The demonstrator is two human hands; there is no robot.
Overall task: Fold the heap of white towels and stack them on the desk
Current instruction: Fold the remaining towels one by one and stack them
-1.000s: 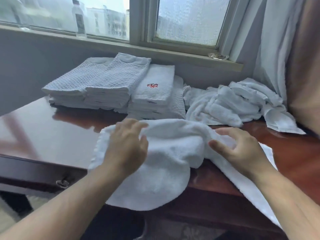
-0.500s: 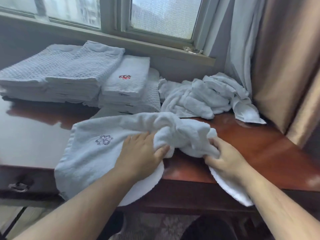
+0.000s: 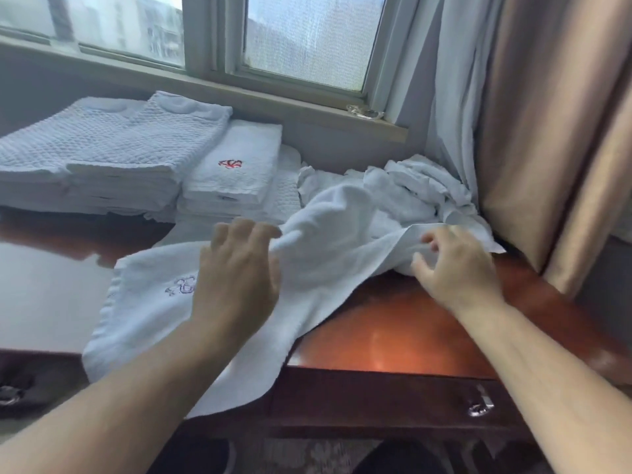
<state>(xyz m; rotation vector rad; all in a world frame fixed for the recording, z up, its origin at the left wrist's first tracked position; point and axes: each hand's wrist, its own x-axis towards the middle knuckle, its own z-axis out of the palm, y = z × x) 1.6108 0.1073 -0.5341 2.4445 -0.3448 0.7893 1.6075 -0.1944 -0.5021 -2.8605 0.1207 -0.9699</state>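
Head view: my left hand grips a raised fold of the towel, and my right hand pinches its right edge. The towel lies half-spread on the desk, draping over the front. I'd pull both ends taut and flatten it before folding. Its purple emblem and the red emblem on the folded stack show no readable letters.

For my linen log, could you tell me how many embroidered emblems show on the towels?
2. A red emblem tops the folded stack; a purple emblem lies on the spread towel beside the left hand. Folds may hide others.
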